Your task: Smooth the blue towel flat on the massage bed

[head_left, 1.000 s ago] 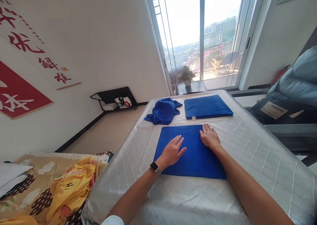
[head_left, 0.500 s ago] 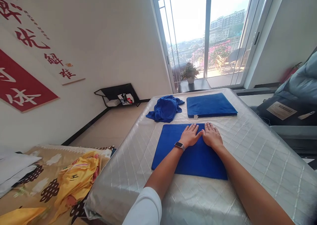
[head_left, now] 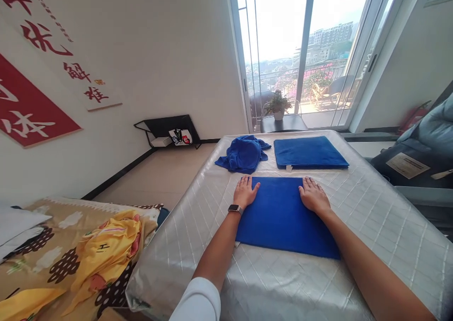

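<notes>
A flat blue towel (head_left: pixel 283 222) lies smooth on the silvery quilted surface (head_left: pixel 191 236) in front of me. My left hand (head_left: pixel 245 192) rests flat on its far left corner, fingers stretched out, a watch on the wrist. On the far right corner lies my right hand (head_left: pixel 314 195), palm down with its fingers extended. Beyond the hands, a folded stack of blue towels (head_left: pixel 311 152) with a small white tag sits at the back right. Left of that stack is a crumpled blue towel (head_left: pixel 244 154).
At the left, a bed with patterned bedding (head_left: pixel 67 222) holds a yellow printed garment (head_left: pixel 109 245). A potted plant (head_left: pixel 278 106) stands on a chair by the glass door. Dark bags (head_left: pixel 406 163) sit at the right, and a black rack (head_left: pixel 168 131) stands by the wall.
My hands have slid apart from the towel's far middle, the left one out to the left corner and the right one to the right corner. The view has shifted slightly.
</notes>
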Action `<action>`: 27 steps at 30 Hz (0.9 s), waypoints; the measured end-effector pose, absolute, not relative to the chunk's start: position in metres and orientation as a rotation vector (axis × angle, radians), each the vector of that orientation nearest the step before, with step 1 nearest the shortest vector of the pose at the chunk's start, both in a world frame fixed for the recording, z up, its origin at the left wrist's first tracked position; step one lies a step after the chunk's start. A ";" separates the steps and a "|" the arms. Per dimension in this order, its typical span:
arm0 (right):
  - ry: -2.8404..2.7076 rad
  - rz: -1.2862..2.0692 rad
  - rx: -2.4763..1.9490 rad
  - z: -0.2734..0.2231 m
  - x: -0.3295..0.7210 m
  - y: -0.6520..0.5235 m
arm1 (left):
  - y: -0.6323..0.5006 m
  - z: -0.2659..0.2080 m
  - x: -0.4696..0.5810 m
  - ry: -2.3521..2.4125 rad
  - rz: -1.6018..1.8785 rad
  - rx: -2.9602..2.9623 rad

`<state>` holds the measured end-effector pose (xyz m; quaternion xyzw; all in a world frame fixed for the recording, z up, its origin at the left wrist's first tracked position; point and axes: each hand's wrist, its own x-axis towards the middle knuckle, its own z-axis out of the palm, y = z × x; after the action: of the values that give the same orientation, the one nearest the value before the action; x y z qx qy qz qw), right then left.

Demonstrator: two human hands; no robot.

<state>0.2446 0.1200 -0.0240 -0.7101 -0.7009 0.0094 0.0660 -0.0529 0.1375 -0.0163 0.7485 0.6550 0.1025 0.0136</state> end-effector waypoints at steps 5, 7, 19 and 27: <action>-2.128 0.058 -2.181 -0.021 0.244 0.121 | 0.138 -0.016 -0.050 2.035 0.366 2.295; -2.130 0.077 -2.202 -0.017 0.243 0.121 | 0.137 -0.016 -0.050 2.037 0.383 2.281; -2.202 0.017 -2.166 -0.007 0.234 0.067 | 0.137 -0.014 -0.049 2.034 0.408 2.264; -2.165 0.066 -2.166 -0.016 0.232 0.062 | 0.136 -0.011 -0.052 2.043 0.361 2.264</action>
<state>0.2325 0.0621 -0.0161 -0.7066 -0.7062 0.0215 0.0389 -0.0522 0.1361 -0.0107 0.7369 0.6648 0.1175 0.0353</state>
